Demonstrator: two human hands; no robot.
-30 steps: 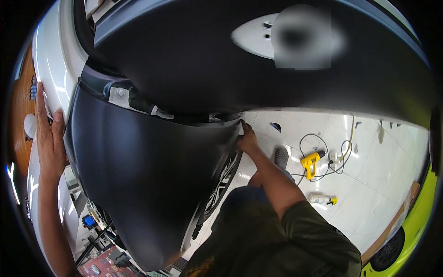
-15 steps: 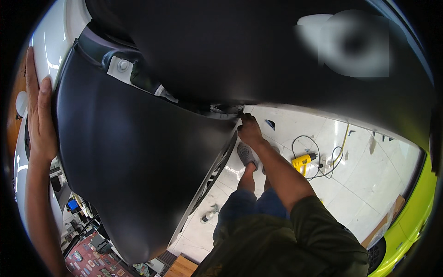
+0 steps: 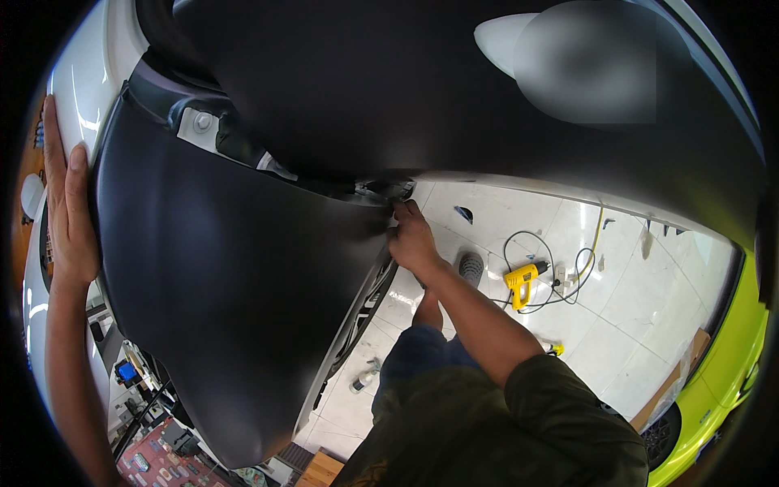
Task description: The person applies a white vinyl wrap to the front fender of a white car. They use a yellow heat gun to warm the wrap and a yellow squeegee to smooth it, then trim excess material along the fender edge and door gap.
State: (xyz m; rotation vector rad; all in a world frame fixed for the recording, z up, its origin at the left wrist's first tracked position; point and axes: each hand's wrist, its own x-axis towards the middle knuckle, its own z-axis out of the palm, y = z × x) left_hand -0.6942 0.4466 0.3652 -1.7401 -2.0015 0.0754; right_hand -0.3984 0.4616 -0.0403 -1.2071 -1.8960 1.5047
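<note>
A large matte black car panel (image 3: 235,268) fills the left middle, its outer edge running beside a glossy white body part (image 3: 85,105). My left hand (image 3: 71,219) lies along that white part next to the black edge, fingers stretched out flat. At the black panel's inner right corner is my right hand (image 3: 414,239), fingers curled closed against the edge; whatever they pinch is hidden. Just beyond those fingers, a gap shows some grey parts (image 3: 377,191). A white bracket with a bolt (image 3: 199,126) sits in the gap farther left. Above spans a second matte black panel (image 3: 365,97).
On the white tiled floor lie a yellow heat gun (image 3: 521,284) with a looped black cord and a small dark scrap (image 3: 463,214). A spray bottle (image 3: 363,380) stands near my legs. A lime-green car (image 3: 714,381) is at the right, a wooden box (image 3: 320,469) below.
The view has shifted slightly, and my right hand stays at the panel corner. One foot has stepped to the right. My left hand keeps its place on the white part.
</note>
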